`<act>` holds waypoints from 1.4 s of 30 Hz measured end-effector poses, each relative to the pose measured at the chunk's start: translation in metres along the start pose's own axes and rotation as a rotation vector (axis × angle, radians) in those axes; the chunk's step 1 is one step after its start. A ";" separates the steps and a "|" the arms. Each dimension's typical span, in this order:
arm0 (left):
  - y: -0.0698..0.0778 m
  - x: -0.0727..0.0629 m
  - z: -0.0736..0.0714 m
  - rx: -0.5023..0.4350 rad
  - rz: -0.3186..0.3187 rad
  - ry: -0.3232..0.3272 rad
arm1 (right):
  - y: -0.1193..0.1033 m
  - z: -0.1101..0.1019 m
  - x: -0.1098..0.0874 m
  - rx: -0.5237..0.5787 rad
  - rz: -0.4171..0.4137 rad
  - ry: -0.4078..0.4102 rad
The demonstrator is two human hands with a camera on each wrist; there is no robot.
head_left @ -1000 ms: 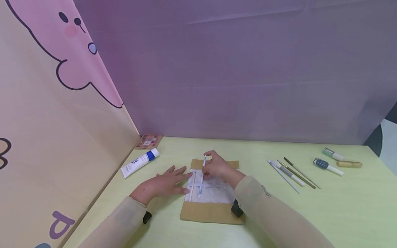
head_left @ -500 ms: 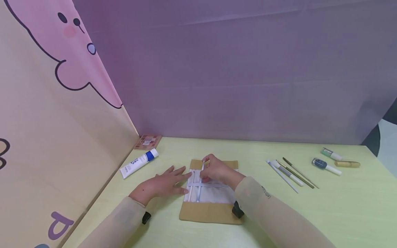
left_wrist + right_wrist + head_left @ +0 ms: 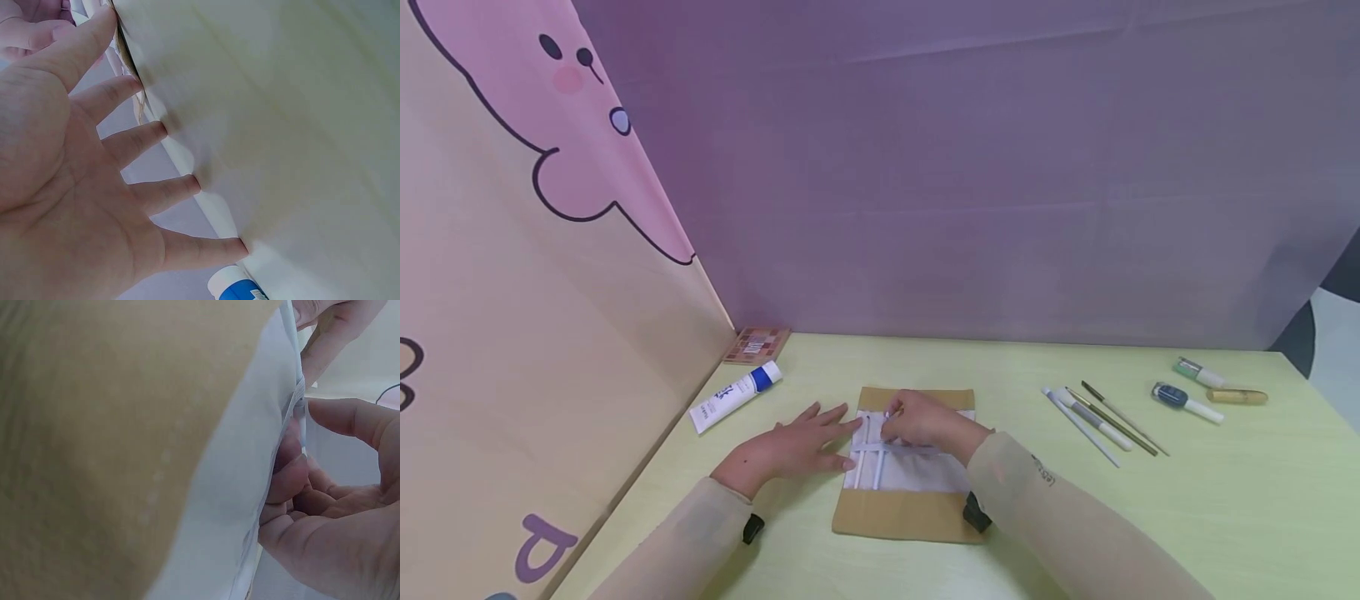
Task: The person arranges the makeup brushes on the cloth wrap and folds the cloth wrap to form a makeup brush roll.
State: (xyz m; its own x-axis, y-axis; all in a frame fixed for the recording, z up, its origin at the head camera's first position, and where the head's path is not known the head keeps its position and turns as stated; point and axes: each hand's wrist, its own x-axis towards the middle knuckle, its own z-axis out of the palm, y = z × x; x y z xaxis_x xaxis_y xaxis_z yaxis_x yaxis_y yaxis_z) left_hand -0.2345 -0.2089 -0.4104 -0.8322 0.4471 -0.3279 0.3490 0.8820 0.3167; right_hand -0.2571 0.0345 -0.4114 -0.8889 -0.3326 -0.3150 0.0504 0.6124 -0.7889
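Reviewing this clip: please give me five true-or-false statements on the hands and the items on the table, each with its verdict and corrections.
1. The right hand pinches a white stick at the tan case. True.
2. The left hand grips a tube. False: its fingers are spread at the case's left edge.
3. Four slim tools lie to the right of the case. True.
4. Only one stick lies on the case's white inside. False: a second stick lies beside the pinched one.
5. The dark-blue bottle stands upright. False: it lies on its side.
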 end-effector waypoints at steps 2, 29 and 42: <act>0.000 0.000 0.000 0.000 0.000 0.000 | 0.001 0.000 0.000 -0.025 -0.014 0.004; 0.002 -0.002 -0.001 0.005 0.009 0.002 | 0.032 -0.108 -0.031 0.130 -0.099 0.028; 0.005 -0.003 -0.002 -0.016 0.009 0.002 | 0.096 -0.173 -0.063 0.051 -0.058 0.071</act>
State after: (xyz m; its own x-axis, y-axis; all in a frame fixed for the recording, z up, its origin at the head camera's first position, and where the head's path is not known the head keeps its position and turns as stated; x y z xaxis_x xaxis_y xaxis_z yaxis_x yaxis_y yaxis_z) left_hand -0.2315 -0.2063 -0.4063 -0.8298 0.4546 -0.3236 0.3495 0.8755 0.3337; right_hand -0.2749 0.2382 -0.3761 -0.9208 -0.3137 -0.2316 0.0196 0.5560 -0.8310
